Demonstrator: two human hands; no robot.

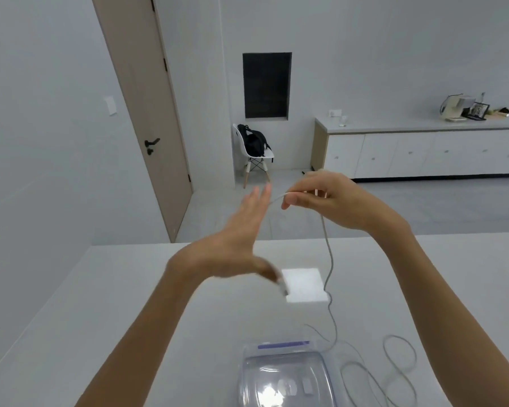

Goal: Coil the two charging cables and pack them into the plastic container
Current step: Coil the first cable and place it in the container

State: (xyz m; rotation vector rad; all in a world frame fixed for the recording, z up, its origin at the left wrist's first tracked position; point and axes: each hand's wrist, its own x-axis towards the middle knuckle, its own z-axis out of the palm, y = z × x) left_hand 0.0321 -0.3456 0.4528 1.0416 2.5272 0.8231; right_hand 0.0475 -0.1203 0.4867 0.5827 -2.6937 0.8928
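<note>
Both bare forearms reach out over a smooth, pale, matte table (135,304), and the clear plastic container (285,377) at its near edge serves as the landmark. The container is glossy and see-through with rounded corners, a purple strip along its far rim, and a few small white shapes blurred inside or beneath it. Beyond it, raised above the table, the left hand (235,239) is flat and spread, fingers straight and together pointing away, thumb stretched down toward a white square block (304,284) that lies on the table just past the container; a small pale plug end seems to sit at the thumb tip, though motion blur makes that unclear. The right hand (332,201), farther off and higher, pinches a thin grey cable (329,259) between thumb and fingertips. From that pinch a short stretch runs to the left fingers, and the rest hangs in a soft curve past the block's right edge to the table. To the right of the container, slack cord lies in loose, overlapping round loops (394,365), touching the container's right side.
</note>
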